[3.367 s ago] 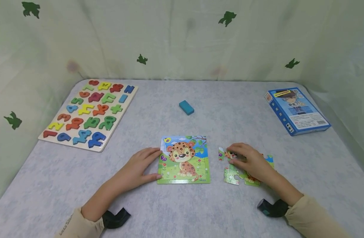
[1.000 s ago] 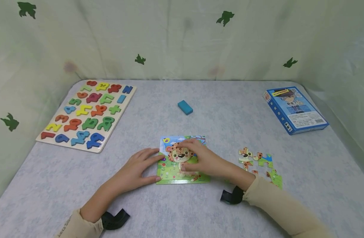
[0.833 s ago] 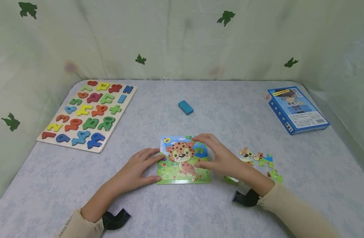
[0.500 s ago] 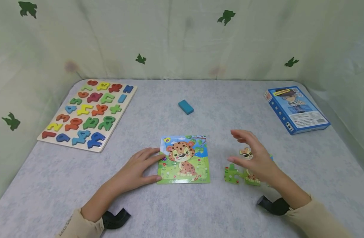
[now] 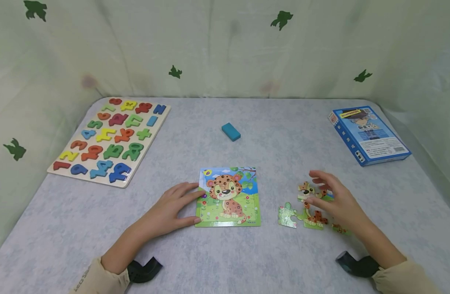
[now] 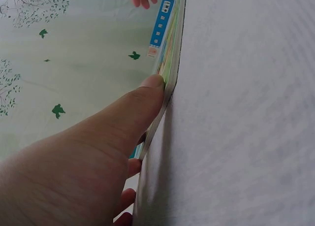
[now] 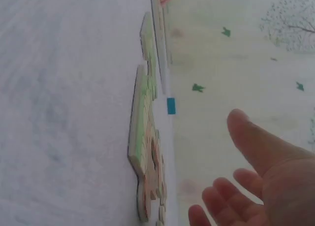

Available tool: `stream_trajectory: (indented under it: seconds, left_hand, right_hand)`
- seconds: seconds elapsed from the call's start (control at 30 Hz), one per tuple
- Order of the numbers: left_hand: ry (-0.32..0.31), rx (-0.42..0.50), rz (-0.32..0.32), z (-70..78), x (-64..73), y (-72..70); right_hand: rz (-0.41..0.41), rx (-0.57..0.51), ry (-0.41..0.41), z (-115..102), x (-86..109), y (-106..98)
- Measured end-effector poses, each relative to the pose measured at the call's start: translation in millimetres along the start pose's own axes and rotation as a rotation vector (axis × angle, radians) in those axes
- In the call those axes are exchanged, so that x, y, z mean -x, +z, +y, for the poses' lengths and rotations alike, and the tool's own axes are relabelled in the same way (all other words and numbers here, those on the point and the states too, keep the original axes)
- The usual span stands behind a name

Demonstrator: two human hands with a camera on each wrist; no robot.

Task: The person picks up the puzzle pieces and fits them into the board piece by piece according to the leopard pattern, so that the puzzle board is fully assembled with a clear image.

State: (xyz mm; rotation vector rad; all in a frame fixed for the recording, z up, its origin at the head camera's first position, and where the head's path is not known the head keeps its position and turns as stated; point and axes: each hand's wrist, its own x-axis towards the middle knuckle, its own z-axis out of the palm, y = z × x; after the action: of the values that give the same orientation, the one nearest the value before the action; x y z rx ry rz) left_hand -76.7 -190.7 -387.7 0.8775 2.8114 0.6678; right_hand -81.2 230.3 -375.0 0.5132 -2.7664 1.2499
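A square puzzle board [image 5: 230,208] with a spotted leopard cub picture lies flat in the middle of the table. My left hand [image 5: 175,206] rests against its left edge, fingers extended and thumb at the lower left corner; the left wrist view shows the thumb [image 6: 142,98] touching the board's side. Over the loose puzzle pieces to the right hovers my right hand [image 5: 335,200], thumb and fingers apart, nothing between them. Below it lie a green piece [image 5: 286,216], a piece with part of the cub's face [image 5: 305,190] and several more, some partly hidden by the hand.
A board of coloured number pieces [image 5: 140,157] lies at the back left. A small teal block [image 5: 231,132] sits behind the puzzle. The blue box [image 5: 372,134] is at the back right. Pale curtains rise behind the table.
My right hand carried a puzzle piece with a purple mark from the loose pile to the board, then moved back right without it. The left hand stayed at the board's edge.
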Motion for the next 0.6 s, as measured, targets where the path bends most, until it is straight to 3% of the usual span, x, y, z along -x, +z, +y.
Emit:
stream_trajectory:
  seconds: [0.33,0.6]
  left_hand:
    - [0.004,0.007,0.009,0.5,0.3,0.2]
    - [0.0,0.008,0.007,0.7,0.7,0.5]
  right_hand:
    - [-0.146,0.099,0.108,17,2.8,-7]
    - [-0.194,0.176,0.065,21,1.6,-6]
